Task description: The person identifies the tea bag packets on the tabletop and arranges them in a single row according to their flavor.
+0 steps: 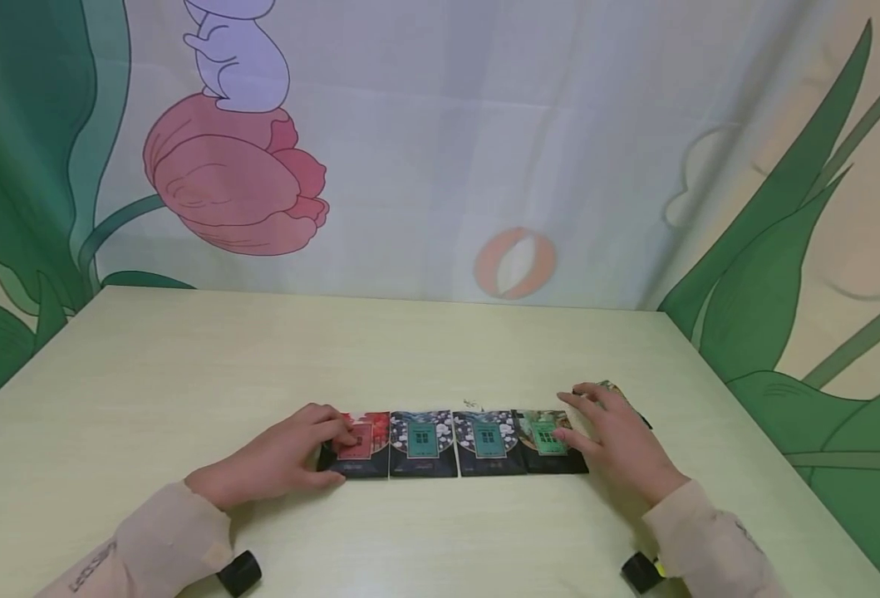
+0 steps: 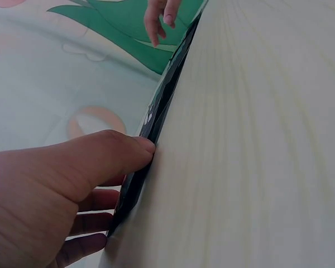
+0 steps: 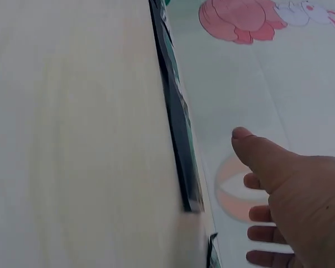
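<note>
Four flat packets lie side by side in a row on the table: a red packet [image 1: 365, 448], a blue packet [image 1: 423, 446], a second blue packet [image 1: 489, 444] and a green packet [image 1: 550, 444]. My left hand [image 1: 290, 453] holds the red packet at its left end. In the left wrist view its thumb [image 2: 137, 152] is against the dark front edge, with the other fingers around the left end. Raised over the row's right end, my right hand [image 1: 619, 440] has its fingers spread and nothing gripped. Beneath it, a further packet [image 1: 612, 387] is mostly hidden.
The pale wooden table [image 1: 380, 357] reaches back to a printed curtain [image 1: 410, 166] with a flower and plant pattern. Black cylindrical pieces [image 1: 240, 573] sit at both wrists. The further packet lies just beyond the row's right end in the right wrist view.
</note>
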`<action>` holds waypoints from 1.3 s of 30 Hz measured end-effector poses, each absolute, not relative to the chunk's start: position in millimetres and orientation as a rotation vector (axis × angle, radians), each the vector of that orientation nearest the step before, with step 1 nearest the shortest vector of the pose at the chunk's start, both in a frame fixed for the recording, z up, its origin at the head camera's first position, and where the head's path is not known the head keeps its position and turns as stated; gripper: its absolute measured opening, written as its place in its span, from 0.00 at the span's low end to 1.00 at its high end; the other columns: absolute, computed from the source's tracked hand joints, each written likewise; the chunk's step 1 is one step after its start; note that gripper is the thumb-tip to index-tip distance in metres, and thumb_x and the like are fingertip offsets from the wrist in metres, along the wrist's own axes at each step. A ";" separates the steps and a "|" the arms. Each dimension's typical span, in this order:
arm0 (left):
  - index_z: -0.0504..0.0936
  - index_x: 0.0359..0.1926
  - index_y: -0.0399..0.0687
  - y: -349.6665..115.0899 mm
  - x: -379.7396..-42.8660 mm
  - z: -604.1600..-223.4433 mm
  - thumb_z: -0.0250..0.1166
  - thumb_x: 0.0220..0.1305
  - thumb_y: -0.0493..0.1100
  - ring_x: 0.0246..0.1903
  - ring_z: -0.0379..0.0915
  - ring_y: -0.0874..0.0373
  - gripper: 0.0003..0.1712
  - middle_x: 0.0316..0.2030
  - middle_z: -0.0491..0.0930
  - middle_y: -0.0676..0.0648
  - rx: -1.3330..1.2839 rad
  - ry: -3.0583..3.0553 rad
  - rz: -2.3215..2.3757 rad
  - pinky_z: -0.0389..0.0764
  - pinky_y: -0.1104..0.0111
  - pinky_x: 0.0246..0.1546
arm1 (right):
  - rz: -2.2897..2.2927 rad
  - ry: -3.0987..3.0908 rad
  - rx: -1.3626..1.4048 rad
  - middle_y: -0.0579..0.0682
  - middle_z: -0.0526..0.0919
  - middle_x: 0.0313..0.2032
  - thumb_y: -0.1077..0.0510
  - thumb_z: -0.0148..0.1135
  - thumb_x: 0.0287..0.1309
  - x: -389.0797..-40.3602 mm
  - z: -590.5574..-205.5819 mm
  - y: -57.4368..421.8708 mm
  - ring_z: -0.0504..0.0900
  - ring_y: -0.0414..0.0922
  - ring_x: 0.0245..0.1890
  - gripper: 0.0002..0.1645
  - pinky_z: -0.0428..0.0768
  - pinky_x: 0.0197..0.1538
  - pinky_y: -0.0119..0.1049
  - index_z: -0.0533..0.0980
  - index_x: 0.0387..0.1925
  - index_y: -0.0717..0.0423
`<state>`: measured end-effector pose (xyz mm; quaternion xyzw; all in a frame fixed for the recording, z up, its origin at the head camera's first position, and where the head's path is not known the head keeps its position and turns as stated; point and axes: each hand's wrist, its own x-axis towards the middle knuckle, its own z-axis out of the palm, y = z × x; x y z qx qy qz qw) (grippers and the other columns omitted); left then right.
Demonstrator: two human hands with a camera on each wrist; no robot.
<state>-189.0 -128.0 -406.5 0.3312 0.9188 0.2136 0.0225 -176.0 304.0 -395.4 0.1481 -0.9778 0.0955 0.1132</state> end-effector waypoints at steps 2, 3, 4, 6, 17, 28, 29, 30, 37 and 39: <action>0.80 0.46 0.58 -128.0 -189.0 -406.5 0.73 0.52 0.49 0.56 0.68 0.54 0.19 0.52 0.74 0.52 1.030 2.845 0.657 0.76 0.56 0.57 | 0.315 -2.854 0.442 0.60 0.71 0.61 0.44 0.65 0.57 -178.0 -394.0 309.4 0.68 0.60 0.62 0.34 0.71 0.61 0.59 0.72 0.62 0.53; 0.80 0.46 0.58 -128.1 -189.0 -406.4 0.73 0.53 0.49 0.56 0.68 0.54 0.19 0.52 0.74 0.53 1.033 2.846 0.654 0.76 0.56 0.57 | 0.325 -2.839 0.453 0.60 0.71 0.60 0.45 0.66 0.56 -179.2 -393.4 312.0 0.68 0.60 0.62 0.34 0.71 0.61 0.59 0.72 0.62 0.54; 0.80 0.46 0.58 -128.3 -189.1 -406.5 0.73 0.53 0.49 0.56 0.68 0.54 0.19 0.52 0.74 0.53 1.036 2.847 0.649 0.76 0.56 0.57 | 0.333 -2.820 0.465 0.60 0.72 0.60 0.45 0.67 0.55 -180.4 -392.9 314.6 0.68 0.59 0.61 0.34 0.71 0.61 0.58 0.73 0.61 0.55; 0.80 0.46 0.58 -128.7 -189.2 -406.4 0.72 0.53 0.50 0.55 0.68 0.55 0.19 0.52 0.74 0.53 1.041 2.848 0.639 0.76 0.57 0.57 | 0.339 -2.788 0.485 0.60 0.73 0.59 0.47 0.69 0.54 -182.4 -392.0 319.7 0.69 0.59 0.61 0.34 0.72 0.60 0.58 0.73 0.60 0.56; 0.80 0.46 0.59 -130.4 -189.0 -406.7 0.72 0.53 0.50 0.56 0.68 0.54 0.19 0.53 0.73 0.53 1.041 2.847 0.643 0.76 0.56 0.57 | 0.387 -2.847 0.404 0.62 0.71 0.61 0.53 0.65 0.59 -189.1 -396.8 346.3 0.67 0.62 0.62 0.29 0.69 0.61 0.61 0.72 0.61 0.57; 0.80 0.46 0.59 -129.7 -189.9 -406.4 0.73 0.53 0.50 0.57 0.67 0.54 0.18 0.54 0.73 0.54 1.027 2.845 0.663 0.76 0.56 0.58 | 0.351 -2.953 0.308 0.66 0.69 0.62 0.53 0.61 0.62 -191.2 -402.2 357.4 0.66 0.66 0.63 0.32 0.67 0.62 0.63 0.68 0.65 0.60; 0.80 0.46 0.59 -129.6 -189.8 -406.1 0.73 0.52 0.50 0.57 0.67 0.54 0.18 0.54 0.73 0.54 1.023 2.845 0.663 0.76 0.56 0.58 | 0.344 -2.955 0.304 0.66 0.69 0.62 0.53 0.61 0.62 -191.1 -402.6 357.0 0.66 0.66 0.62 0.32 0.68 0.62 0.63 0.68 0.65 0.60; 0.80 0.46 0.59 -129.6 -189.9 -405.7 0.73 0.52 0.50 0.57 0.67 0.54 0.19 0.54 0.73 0.53 1.021 2.845 0.660 0.76 0.55 0.58 | 0.336 -2.956 0.300 0.66 0.69 0.62 0.53 0.61 0.62 -191.2 -403.3 356.8 0.66 0.66 0.62 0.32 0.68 0.62 0.63 0.68 0.65 0.59; 0.80 0.46 0.59 -129.0 -190.2 -405.6 0.73 0.52 0.50 0.57 0.67 0.53 0.19 0.53 0.73 0.53 1.016 2.839 0.660 0.75 0.55 0.58 | 0.301 -2.969 0.283 0.68 0.70 0.61 0.52 0.60 0.63 -190.2 -406.2 356.1 0.68 0.67 0.60 0.31 0.70 0.60 0.62 0.68 0.64 0.59; 0.80 0.46 0.59 -129.1 -190.1 -405.9 0.73 0.52 0.50 0.57 0.67 0.53 0.19 0.53 0.73 0.53 1.020 2.839 0.658 0.75 0.55 0.58 | 0.294 -2.972 0.281 0.68 0.70 0.60 0.52 0.60 0.63 -189.7 -406.3 355.7 0.69 0.67 0.60 0.31 0.70 0.59 0.62 0.69 0.64 0.60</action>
